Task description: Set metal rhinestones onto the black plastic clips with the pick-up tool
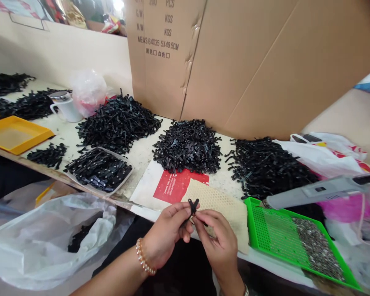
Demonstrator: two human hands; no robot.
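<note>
Grip: left hand (166, 234), right hand (217, 240) pinch two crossed black strips (193, 205); three big piles behind.

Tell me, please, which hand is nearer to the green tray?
Right. The right hand works just left of the green tray; the left hand sits beyond it, further left. Both pinch a small black part.

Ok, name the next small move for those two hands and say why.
Probably reach the right hand to the green tray for a small metal piece. Both hands pinch two crossed black strips at their crossing, the left hand steadying them, and no fastener shows there.
</note>
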